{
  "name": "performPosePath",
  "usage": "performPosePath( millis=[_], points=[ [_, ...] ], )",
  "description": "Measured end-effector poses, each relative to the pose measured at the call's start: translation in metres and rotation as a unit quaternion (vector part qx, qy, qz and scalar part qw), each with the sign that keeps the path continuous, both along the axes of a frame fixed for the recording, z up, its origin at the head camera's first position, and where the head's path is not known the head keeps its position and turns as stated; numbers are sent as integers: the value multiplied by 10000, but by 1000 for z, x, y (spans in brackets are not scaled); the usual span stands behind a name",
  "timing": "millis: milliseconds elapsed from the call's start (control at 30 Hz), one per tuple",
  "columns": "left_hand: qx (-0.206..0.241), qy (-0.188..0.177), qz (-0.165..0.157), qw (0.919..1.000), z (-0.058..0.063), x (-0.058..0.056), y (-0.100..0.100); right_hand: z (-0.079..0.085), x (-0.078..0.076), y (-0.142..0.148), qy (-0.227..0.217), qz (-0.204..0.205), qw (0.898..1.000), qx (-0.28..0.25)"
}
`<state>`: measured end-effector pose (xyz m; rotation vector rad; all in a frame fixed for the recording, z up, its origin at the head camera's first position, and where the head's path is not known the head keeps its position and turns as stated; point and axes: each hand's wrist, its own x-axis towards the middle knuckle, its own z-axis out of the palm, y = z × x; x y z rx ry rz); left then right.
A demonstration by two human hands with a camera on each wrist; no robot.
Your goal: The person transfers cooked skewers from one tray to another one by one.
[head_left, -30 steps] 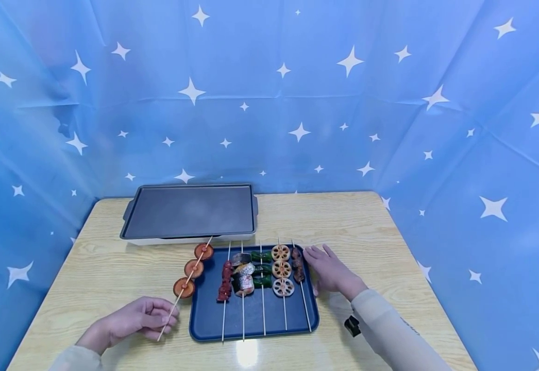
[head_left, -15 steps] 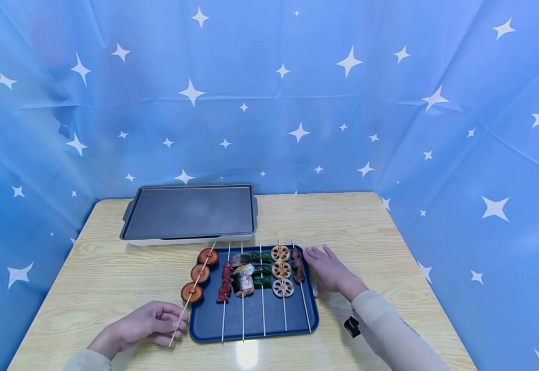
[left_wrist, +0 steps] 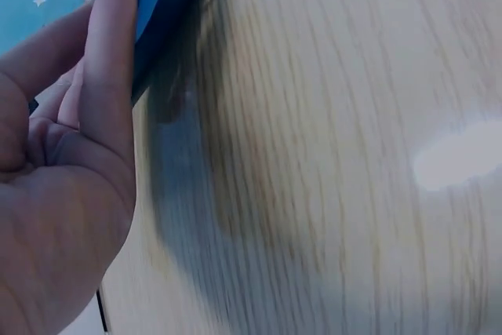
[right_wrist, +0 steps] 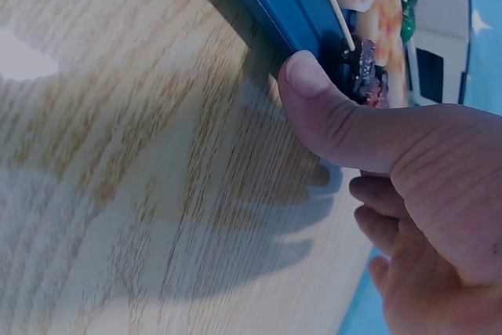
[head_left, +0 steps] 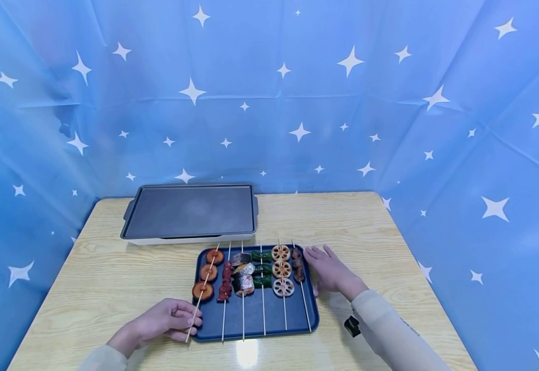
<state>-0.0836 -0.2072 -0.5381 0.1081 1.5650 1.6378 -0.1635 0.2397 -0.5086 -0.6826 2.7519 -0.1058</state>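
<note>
My left hand [head_left: 163, 320] pinches the lower stick end of a skewer of three round, orange-brown mushroom caps [head_left: 208, 273]. The caps overlap the left side of a dark blue tray [head_left: 274, 312], while the stick's lower tip reaches past the tray's near left corner. In the left wrist view, the left fingers [left_wrist: 114, 45] are extended beside the tray. On the opposite side, my right hand [head_left: 332, 273] rests at the tray's right edge with fingers relaxed; the right wrist view shows its thumb [right_wrist: 310, 84] against the tray wall.
Across the tray lie skewers of red meat [head_left: 225, 282], silvery fish pieces [head_left: 243, 275], green pepper [head_left: 262, 270], lotus root slices [head_left: 282, 270] and brown meat [head_left: 298, 265]. Behind stands a flat black griddle [head_left: 190, 211]. A small black object [head_left: 352, 326] is by the right sleeve.
My left hand has moved right with the mushroom skewer, from the bare table left of the tray to over the tray's left side. The right hand has stayed still.
</note>
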Motion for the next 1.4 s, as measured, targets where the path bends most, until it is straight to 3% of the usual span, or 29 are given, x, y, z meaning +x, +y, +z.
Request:
performPosePath(
  millis=[533,1100,1400],
  points=[
    [-527,250,-159,9982,4,-8,22,-3,1,2,50,23,10000,-69],
    [-1219,981,-442,9867,14,-16,25,1,1,-1,60,74,10000,24],
    [-1453,1088,-483,9822,18,-19,28,2,2,0,27,31,10000,18]
  ],
)
